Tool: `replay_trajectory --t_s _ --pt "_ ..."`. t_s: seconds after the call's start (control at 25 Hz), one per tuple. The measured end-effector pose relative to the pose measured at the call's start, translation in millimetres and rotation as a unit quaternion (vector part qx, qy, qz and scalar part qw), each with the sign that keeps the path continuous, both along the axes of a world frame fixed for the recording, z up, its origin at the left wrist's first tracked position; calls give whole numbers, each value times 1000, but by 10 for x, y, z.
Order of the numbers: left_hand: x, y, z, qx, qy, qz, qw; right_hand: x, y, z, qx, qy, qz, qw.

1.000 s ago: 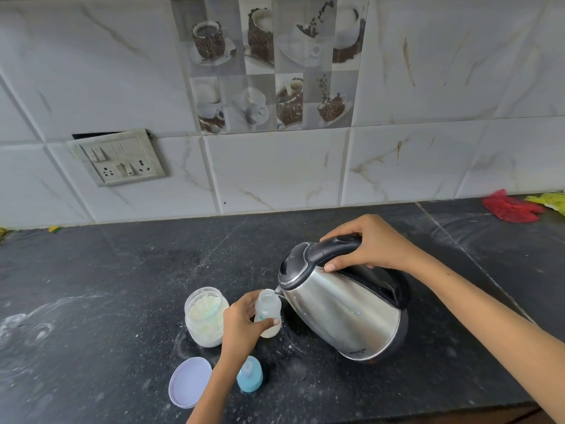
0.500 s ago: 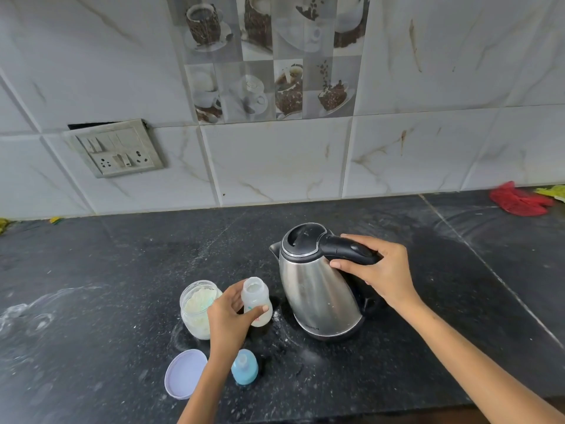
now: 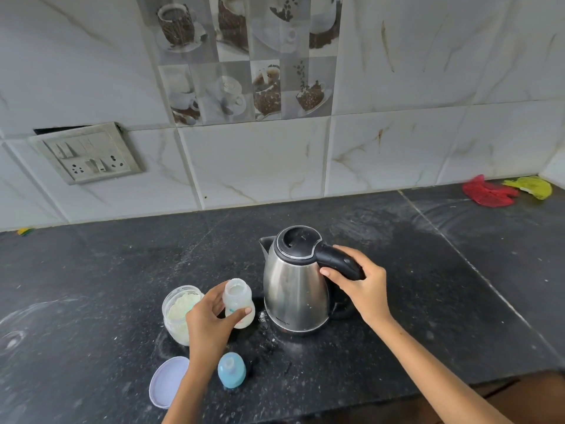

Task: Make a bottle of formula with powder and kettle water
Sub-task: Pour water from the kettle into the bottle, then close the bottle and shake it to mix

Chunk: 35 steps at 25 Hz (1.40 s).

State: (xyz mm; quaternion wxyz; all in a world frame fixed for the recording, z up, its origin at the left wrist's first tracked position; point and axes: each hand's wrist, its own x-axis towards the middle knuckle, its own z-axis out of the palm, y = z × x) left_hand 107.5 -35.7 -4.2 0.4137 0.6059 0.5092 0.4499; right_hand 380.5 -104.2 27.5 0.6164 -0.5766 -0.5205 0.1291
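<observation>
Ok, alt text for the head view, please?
Left hand holds a small open translucent baby bottle upright; right hand grips the upright steel kettle's black handle. Open powder jar, lilac lid, blue bottle cap sit nearby.

Home kitchen, black stone counter [image 3: 122, 286], marble wall tiles with coffee-cup prints [image 3: 244, 56], switchboard [image 3: 88, 153], steel kettle [image 3: 295, 289]

Steel-and-black kettle [image 3: 295, 289], blue cap [image 3: 231, 370], lilac lid [image 3: 168, 381].
</observation>
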Motion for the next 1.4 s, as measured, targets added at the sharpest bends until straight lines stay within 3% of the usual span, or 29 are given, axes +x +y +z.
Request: replay_trajectory --t_s 0.16,0.24,0.36,0.48,0.68,0.76,1.04,1.24,1.4 --pt "-92 -71 80 18 -11 -20 1000 -47 -81 133 4 -182 -79 980" --pt "-162 -134 143 25 -22 -35 999 -187 -131 170 60 -252 -116 959" --pt "-332 -286 221 34 -32 -46 998 -630 -205 121 121 -275 -82 950" --pt "-575 -418 236 44 -22 -43 998 -1127 -305 -188 64 -276 3 959" --pt "-914 -651 123 43 -23 -21 999 -1720 -450 -806 -164 -251 137 944" --pt "-1006 -724 79 36 -21 -20 999 -1885 -475 -922 -203 -251 168 931" --pt "-879 -716 -261 3 -39 -31 999 -1803 -403 -971 -234 -227 130 936" --pt "-584 -651 -517 -32 -59 -64 996 -1397 -502 -890 -251 -107 45 961" --pt "-515 -573 -669 -34 -55 -90 994 -1253 -560 -759 -217 9 38 975"
